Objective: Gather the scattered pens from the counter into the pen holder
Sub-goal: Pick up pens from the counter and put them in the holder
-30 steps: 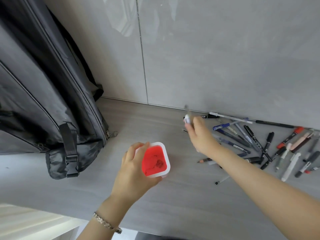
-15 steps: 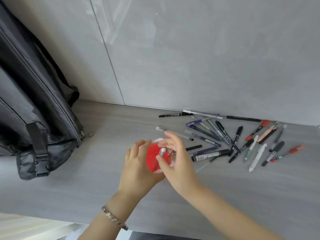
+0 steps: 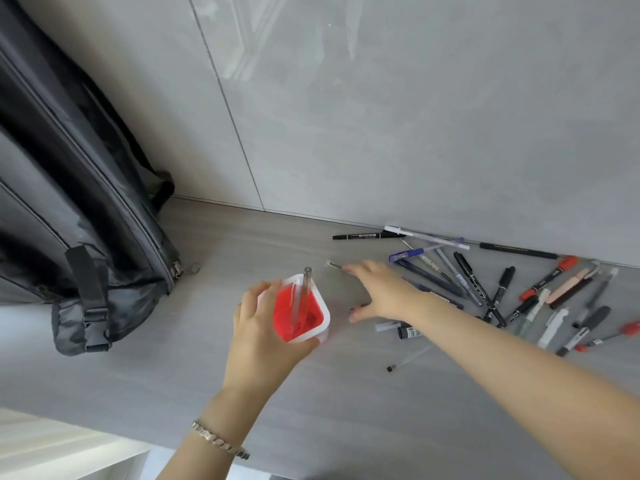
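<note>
A white pen holder [image 3: 322, 311] with a red inside stands on the grey counter, and my left hand [image 3: 259, 336] is wrapped around its left side. One clear pen [image 3: 304, 292] stands in it. My right hand [image 3: 384, 292] reaches out flat just right of the holder, fingers spread, with its fingertips touching a clear pen [image 3: 333, 265] that lies on the counter. Several more pens and markers [image 3: 502, 285] lie scattered to the right, some hidden under my right forearm.
A dark backpack [image 3: 69, 216] leans against the grey wall on the left, its zipper pull close to the holder. The wall runs right behind the pens. The counter's front edge [image 3: 138, 441] is near my left wrist, which wears a metal bracelet.
My right hand put a clear pen into the holder, let go of it and moved right toward a pen on the counter. My left hand kept its hold on the holder.
</note>
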Demonstrator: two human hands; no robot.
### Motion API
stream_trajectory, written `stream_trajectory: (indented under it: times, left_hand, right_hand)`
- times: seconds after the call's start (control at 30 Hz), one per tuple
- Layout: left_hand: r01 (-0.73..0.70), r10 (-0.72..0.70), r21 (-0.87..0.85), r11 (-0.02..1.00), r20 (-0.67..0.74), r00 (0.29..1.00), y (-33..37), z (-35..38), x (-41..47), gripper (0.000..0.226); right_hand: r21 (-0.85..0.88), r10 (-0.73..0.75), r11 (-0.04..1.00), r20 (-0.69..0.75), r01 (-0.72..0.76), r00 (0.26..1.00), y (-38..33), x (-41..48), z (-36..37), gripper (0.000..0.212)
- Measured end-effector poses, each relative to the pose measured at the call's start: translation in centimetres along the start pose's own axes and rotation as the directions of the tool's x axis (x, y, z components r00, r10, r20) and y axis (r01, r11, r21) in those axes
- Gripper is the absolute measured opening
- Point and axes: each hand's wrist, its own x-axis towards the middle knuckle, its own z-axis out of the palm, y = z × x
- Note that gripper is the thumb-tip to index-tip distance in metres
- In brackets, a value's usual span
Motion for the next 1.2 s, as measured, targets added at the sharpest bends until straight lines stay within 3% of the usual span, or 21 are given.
stream_trajectory:
  times: [0.07,0.13,0.3,0.4,0.5,0.57,0.67,0.73,0.8,0.87,0.93,1.03,1.1,1.13,1.2]
  left_hand:
    - [0.010,-0.010,-0.006,1.000,-0.002,1.000,-0.2,-0.1,0.0,0.090]
    - [0.017,-0.017,-0.004,1.000,0.000,1.000,-0.5,-0.1,-0.1,0.091]
    - [0.021,-0.021,0.003,1.000,0.010,1.000,-0.8,0.1,-0.4,0.092]
    - [0.006,-0.007,0.023,1.000,0.014,1.000,-1.0,0.3,-0.5,0.094]
    - [-0.009,0.007,0.059,0.998,0.032,0.999,-1.1,0.5,-0.4,0.095]
    - [-0.020,0.017,0.072,0.997,0.037,0.999,-1.1,0.5,-0.4,0.096]
    - [-0.027,0.023,0.075,0.997,0.044,0.999,-1.1,0.5,-0.5,0.096]
    - [-0.028,0.025,0.072,0.997,0.041,0.999,-1.1,0.5,-0.5,0.096]
    - [-0.018,0.015,0.069,0.997,0.046,0.999,-0.9,0.5,-0.4,0.096]
    - [-0.025,0.021,0.080,0.996,0.060,0.998,-0.4,0.6,-0.3,0.095]
    - [-0.053,0.047,0.088,0.995,0.067,0.997,0.6,1.1,-0.1,0.094]
    - [-0.106,0.102,0.060,0.993,0.076,0.992,2.3,2.1,0.1,0.091]
    - [-0.133,0.131,0.028,0.991,0.090,0.987,3.1,2.6,0.4,0.090]
    - [-0.145,0.142,0.023,0.989,0.095,0.985,3.4,2.9,0.6,0.090]
    - [-0.174,0.170,0.041,0.984,0.098,0.981,3.8,3.4,0.8,0.090]
  right_hand:
    - [-0.197,-0.042,0.979,0.073,0.056,0.996,-0.5,0.8,0.2,0.096]
    - [-0.225,-0.059,0.972,0.073,0.074,0.996,-0.5,1.0,0.2,0.094]
    - [-0.183,-0.047,0.981,0.103,0.066,0.994,0.9,0.5,-0.4,0.059]
    - [-0.284,-0.035,0.957,0.109,0.064,0.993,1.1,0.3,-0.2,0.037]
    - [-0.452,-0.040,0.889,0.066,0.066,0.997,0.9,0.4,0.5,0.030]
    - [-0.454,-0.031,0.890,0.043,0.047,0.999,0.7,0.6,0.5,0.031]
    - [-0.230,0.035,0.972,-0.071,-0.051,0.997,-0.1,0.1,-1.0,0.026]
    - [0.025,0.061,0.998,-0.292,-0.056,0.955,-0.8,-1.2,-2.9,0.011]
    - [0.185,-0.017,0.972,-0.560,0.145,0.829,-2.1,-3.3,-4.7,0.013]
    - [0.385,-0.048,0.826,-0.679,0.411,0.733,-4.2,-5.9,-6.2,0.013]
    - [0.482,-0.071,0.711,-0.675,0.512,0.734,-6.1,-7.7,-6.1,0.015]
    - [0.565,0.000,0.746,-0.528,0.352,0.849,-7.2,-8.0,-3.4,0.039]
    - [0.606,0.076,0.756,-0.458,0.249,0.886,-6.9,-7.7,-1.4,0.036]
    - [0.622,0.114,0.747,-0.468,0.235,0.877,-6.6,-7.8,-0.8,0.038]
    - [0.534,0.150,0.797,-0.627,0.281,0.765,-6.0,-8.0,-0.3,0.052]
